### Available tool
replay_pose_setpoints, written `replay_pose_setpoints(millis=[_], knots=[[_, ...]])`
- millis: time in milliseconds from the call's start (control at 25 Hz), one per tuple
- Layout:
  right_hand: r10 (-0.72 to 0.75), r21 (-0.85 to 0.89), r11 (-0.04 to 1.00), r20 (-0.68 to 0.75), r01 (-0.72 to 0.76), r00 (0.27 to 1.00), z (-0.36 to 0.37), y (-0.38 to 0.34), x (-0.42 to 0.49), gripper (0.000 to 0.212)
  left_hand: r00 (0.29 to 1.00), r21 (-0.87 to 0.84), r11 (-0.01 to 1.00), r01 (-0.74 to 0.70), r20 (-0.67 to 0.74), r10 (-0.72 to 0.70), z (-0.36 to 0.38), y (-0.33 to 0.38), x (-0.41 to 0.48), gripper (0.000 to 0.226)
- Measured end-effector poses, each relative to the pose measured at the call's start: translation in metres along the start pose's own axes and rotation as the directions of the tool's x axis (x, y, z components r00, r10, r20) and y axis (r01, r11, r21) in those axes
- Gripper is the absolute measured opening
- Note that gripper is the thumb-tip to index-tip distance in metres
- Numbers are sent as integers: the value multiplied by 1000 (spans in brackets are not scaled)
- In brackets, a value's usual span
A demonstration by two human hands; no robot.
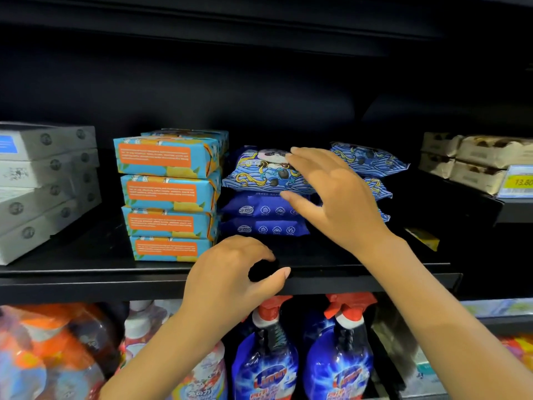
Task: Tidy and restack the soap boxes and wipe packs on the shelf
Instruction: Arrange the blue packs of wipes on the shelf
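Blue-and-orange soap boxes (170, 194) stand in a stack of four on the black shelf (86, 280). Right beside them lies a stack of three blue wipe packs (259, 209), the top one showing a panda print. A second pile of wipe packs (369, 161) sits behind and to the right. My right hand (331, 194) reaches over the front stack, fingers spread on the top pack and thumb at its front edge. My left hand (230, 272) hovers over the shelf's front lip with loosely curled fingers, holding nothing.
Grey boxes (43, 183) are stacked at the left of the shelf, beige boxes (467, 160) at the right above a yellow price tag (519, 183). A small yellow item (424, 238) lies at the right. Blue spray bottles (268, 356) stand on the shelf below.
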State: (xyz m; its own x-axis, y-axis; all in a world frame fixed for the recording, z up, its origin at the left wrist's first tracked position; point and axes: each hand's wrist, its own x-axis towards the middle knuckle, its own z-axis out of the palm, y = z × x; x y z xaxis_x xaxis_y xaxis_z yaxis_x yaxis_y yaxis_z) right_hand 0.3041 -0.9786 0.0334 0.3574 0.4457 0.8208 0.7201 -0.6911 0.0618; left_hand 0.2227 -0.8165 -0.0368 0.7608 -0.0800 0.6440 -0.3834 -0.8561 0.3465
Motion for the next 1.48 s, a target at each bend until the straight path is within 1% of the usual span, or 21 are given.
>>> replay_pose_setpoints(millis=[120, 160, 200, 280, 320, 440, 640, 720, 800, 920, 1120, 1200, 1360, 1480], knots=[[60, 10, 998, -102, -60, 993, -14, 15, -3, 50, 1000, -9, 1000, 18, 4, -18, 0, 0, 0, 38], [51, 15, 999, -104, -50, 993, -17, 18, -4, 52, 1000, -10, 1000, 23, 6, -23, 0, 0, 0, 39], [10, 14, 1000, -73, -9, 997, -19, 18, -6, 55, 1000, -8, 1000, 26, 6, -26, 0, 1, 0, 40], [-105, -48, 993, 38, 107, 994, -14, 13, -11, 63, 999, -9, 999, 39, 3, -39, 0, 2, 1, 42], [-121, -86, 988, 79, 128, 989, -8, 10, -12, 67, 999, -12, 999, 43, 3, -43, 0, 2, 1, 42], [-20, -157, 987, 127, 40, 992, 4, 4, -8, 76, 999, -16, 999, 43, 7, -43, 0, 2, 0, 42], [52, -188, 981, 73, -38, 996, 18, 6, -6, 70, 999, -10, 999, 40, 18, -40, -1, 2, -1, 34], [96, -183, 980, 85, -79, 992, 20, 8, -6, 69, 999, -10, 999, 42, 21, -41, -1, 3, -1, 31], [102, -191, 978, 91, -83, 991, 22, 9, -2, 65, 999, -10, 999, 49, 19, -49, 0, 3, -1, 29], [78, -212, 975, 65, -62, 995, 26, 6, 9, 59, 998, -9, 998, 61, 17, -61, 0, 4, -1, 35], [125, -311, 948, 155, -72, 980, 36, 4, 20, 61, 998, -5, 999, 51, 21, -51, -1, 4, 0, 44], [110, -305, 951, 160, -57, 981, 34, 3, 15, 62, 999, -1, 999, 41, 16, -41, 0, 3, -1, 48], [17, -271, 962, 71, 3, 997, 29, 3, 4, 60, 999, 4, 999, 37, 6, -37, 1, 3, 0, 45], [14, -253, 967, 97, 11, 995, 26, 6, 1, 61, 999, 1, 999, 34, -2, -34, 0, 4, -1, 50]])
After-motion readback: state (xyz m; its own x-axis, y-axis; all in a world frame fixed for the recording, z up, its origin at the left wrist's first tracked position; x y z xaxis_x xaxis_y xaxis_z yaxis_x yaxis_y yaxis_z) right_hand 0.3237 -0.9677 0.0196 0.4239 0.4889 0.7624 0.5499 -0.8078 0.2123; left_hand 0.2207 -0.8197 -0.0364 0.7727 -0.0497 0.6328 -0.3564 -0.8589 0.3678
